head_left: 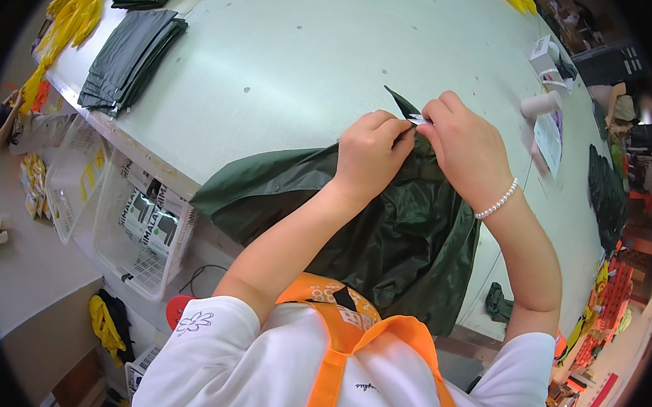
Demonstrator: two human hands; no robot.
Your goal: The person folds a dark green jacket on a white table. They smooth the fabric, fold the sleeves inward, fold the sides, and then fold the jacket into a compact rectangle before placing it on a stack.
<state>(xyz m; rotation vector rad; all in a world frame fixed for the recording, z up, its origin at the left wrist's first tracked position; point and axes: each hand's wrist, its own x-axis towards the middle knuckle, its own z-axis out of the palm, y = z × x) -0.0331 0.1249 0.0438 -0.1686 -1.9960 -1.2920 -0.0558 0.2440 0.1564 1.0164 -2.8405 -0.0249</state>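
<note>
A shiny dark green waterproof garment (411, 228) lies bunched at the table's front edge and hangs over it toward me. My left hand (372, 153) is closed in a pinch on its fabric near the upper end. Just to the right, my right hand (466, 137) is closed too, with a small white tag (418, 120) showing at its fingertips. The two hands almost meet at this spot. Beyond them a pointed green corner (402, 101) sticks up. The fingers cover the exact place where tag and fabric come together.
Folded dark green pieces (133, 60) are stacked at the far left of the pale table (279, 78). White plastic baskets (102, 242) stand below its left edge. A white spool (541, 104) and a box (544, 56) are at the right. Other people are partly visible at both sides.
</note>
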